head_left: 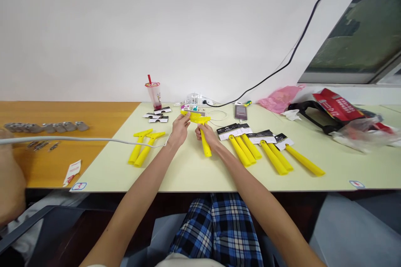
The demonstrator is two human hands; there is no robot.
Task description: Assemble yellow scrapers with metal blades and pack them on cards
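Note:
My right hand [207, 135] is closed around the handle of a yellow scraper [206, 145], its wide head pointing away from me. At the left end of that head, my left hand [179, 129] pinches a yellow strip-shaped piece [190, 114]. Whether this strip is joined to the head, I cannot tell. Two more yellow scrapers [144, 150] lie to the left of my left hand. On the right, several yellow scrapers [242, 150] lie with black-and-white card sleeves [230, 132] over their heads.
Folded black-and-white cards [158, 119] lie near a cup with a red straw [154, 94]. Behind my hands are a power strip [196, 100] and a phone [241, 112]. A pink bag [278, 99] lies right. Another person's arm [11, 183] and a white cable [78, 139] are at left.

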